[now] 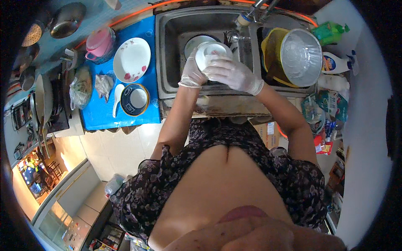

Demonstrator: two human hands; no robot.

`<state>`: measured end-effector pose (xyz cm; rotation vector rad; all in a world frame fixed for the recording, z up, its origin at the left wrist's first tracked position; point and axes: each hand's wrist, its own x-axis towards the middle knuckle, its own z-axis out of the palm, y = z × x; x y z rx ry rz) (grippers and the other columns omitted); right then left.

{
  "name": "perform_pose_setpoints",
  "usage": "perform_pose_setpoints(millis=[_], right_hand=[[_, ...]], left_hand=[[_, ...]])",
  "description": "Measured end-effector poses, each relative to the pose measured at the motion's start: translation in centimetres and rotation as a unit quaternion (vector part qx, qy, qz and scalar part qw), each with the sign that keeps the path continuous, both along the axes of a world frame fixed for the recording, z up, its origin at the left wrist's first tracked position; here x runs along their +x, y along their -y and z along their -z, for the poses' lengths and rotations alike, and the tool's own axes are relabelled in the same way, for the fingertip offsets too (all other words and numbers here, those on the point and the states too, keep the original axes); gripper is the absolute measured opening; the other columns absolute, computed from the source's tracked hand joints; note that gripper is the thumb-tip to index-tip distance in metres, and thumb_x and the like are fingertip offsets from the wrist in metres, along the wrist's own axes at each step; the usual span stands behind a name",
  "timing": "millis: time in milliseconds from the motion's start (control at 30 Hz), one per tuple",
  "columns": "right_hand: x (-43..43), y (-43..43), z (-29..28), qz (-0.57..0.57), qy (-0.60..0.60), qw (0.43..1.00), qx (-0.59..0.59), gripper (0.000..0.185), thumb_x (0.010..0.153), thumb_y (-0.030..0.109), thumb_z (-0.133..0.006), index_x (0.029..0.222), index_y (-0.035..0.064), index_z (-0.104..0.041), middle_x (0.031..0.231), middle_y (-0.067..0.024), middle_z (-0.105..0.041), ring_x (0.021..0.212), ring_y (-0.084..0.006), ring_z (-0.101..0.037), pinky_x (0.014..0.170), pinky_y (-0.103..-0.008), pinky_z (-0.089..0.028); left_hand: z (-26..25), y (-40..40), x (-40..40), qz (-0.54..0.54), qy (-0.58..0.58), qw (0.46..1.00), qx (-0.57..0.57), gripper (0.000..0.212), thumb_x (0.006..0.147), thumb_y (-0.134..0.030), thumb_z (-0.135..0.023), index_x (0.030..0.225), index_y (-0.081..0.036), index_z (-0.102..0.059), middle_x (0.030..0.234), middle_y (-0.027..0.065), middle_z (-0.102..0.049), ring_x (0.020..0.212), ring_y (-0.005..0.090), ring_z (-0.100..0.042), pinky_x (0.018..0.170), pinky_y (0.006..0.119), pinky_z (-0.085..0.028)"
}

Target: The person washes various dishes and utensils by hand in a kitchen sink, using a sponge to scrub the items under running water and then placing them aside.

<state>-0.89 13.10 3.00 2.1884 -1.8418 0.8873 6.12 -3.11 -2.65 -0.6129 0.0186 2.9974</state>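
Over the left basin of a metal sink [171, 91], both hands, in thin see-through gloves, are on a white bowl [216, 48] with a floral print. My left hand [192, 70] grips its left side. Across its near side lies my right hand [230, 72], fingers on the rim. Beneath them in the basin is a dark-rimmed plate [196, 44], partly hidden, with metal utensils [232, 36] to its right. On the blue mat [94, 119] left of the sink are a floral oval plate [132, 59], a white spoon [118, 98] and a blue patterned bowl [135, 99].
A metal basin [301, 58] and yellow basket [273, 47] fill the right sink compartment. The faucet [251, 15] is at the back. Bottles [336, 62] stand to the right. A pink cup [99, 42] and plastic bags [81, 89] sit on the left, near hanging pans [67, 20].
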Motion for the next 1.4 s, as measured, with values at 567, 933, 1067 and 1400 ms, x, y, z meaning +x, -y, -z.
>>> perform_pose_setpoints(millis=[567, 933, 1067, 1400], right_hand=[[0.8, 1.4, -2.5, 0.028, 0.039, 0.999, -0.018, 0.029, 0.07, 0.003, -0.061, 0.099, 0.0047, -0.066, 0.114, -0.0073, -0.06, 0.114, -0.0276, -0.051, 0.099, -0.042, -0.04], [-1.3, 1.1, -0.8, 0.147, 0.398, 0.892, -0.158, 0.021, 0.089, 0.0, -0.051, 0.106, -0.0044, -0.062, 0.114, -0.0157, -0.061, 0.107, -0.0244, -0.058, 0.096, -0.0325, -0.042], [-4.1, 2.5, -3.2, 0.162, 0.576, 0.8, -0.039, 0.024, 0.09, 0.006, -0.049, 0.108, -0.0019, -0.063, 0.113, -0.0111, -0.063, 0.103, -0.0162, -0.058, 0.093, -0.0263, -0.043], [-1.5, 1.7, 4.7, 0.244, 0.376, 0.892, -0.054, 0.021, 0.085, 0.0, -0.05, 0.1, 0.0022, -0.065, 0.105, -0.01, -0.065, 0.099, -0.0216, -0.06, 0.09, -0.0319, -0.045]], left_hand=[[1.8, 0.8, 0.1, -0.022, -0.182, 0.914, -0.363, 0.04, 0.095, -0.023, -0.028, 0.126, -0.004, -0.046, 0.125, 0.014, -0.052, 0.113, 0.0272, -0.052, 0.1, 0.039, -0.039], [-2.2, 0.9, 0.4, -0.005, -0.086, 0.996, -0.008, 0.04, 0.094, -0.033, -0.045, 0.116, -0.001, -0.054, 0.111, 0.0159, -0.061, 0.1, 0.0294, -0.06, 0.089, 0.044, -0.048], [-2.4, 0.1, 0.2, -0.028, -0.028, 0.979, -0.198, 0.034, 0.092, -0.029, -0.052, 0.108, 0.001, -0.058, 0.101, 0.0147, -0.064, 0.09, 0.0256, -0.062, 0.082, 0.038, -0.051], [-2.7, -0.3, 1.2, -0.074, 0.14, 0.836, -0.525, 0.035, 0.08, -0.028, -0.069, 0.093, 0.004, -0.066, 0.089, 0.0102, -0.067, 0.076, 0.0167, -0.063, 0.068, 0.029, -0.051]])
